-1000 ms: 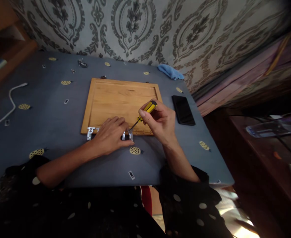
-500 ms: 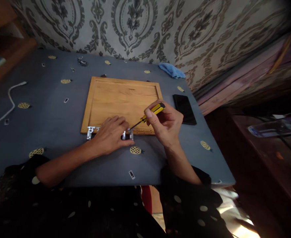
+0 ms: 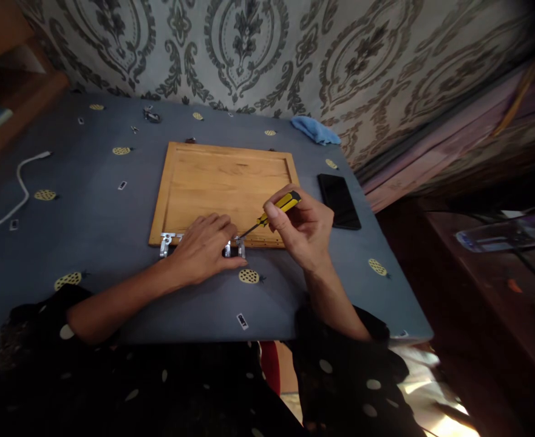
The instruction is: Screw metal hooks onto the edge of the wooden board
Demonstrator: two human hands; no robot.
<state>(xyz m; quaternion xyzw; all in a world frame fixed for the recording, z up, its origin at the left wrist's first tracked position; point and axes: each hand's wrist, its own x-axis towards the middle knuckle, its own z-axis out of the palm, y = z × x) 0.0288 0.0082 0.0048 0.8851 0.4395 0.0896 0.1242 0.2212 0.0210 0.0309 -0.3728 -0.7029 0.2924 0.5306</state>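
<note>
A light wooden panel (image 3: 224, 182) with a raised frame lies flat on the table. My left hand (image 3: 203, 247) rests over its near edge, fingers and thumb closed about a metal hinge (image 3: 240, 246) at that edge. The hinge is partly hidden behind the fingers. In my right hand (image 3: 308, 233) is a screwdriver (image 3: 282, 207) with a yellow and black handle, pinched between thumb and fingers. It slants down to the left, its tip at the hinge. Another metal hinge (image 3: 165, 244) sits at the panel's near left corner, beside my left hand.
A black phone (image 3: 339, 201) lies right of the panel, and a blue cloth (image 3: 315, 130) is by the wall. Small metal hardware (image 3: 151, 115) lies at the back left. A white cable (image 3: 21, 179) runs along the left side of the patterned tabletop (image 3: 180, 315).
My right hand and the screwdriver handle have shifted very slightly left. The left hand stays in place on the hinge.
</note>
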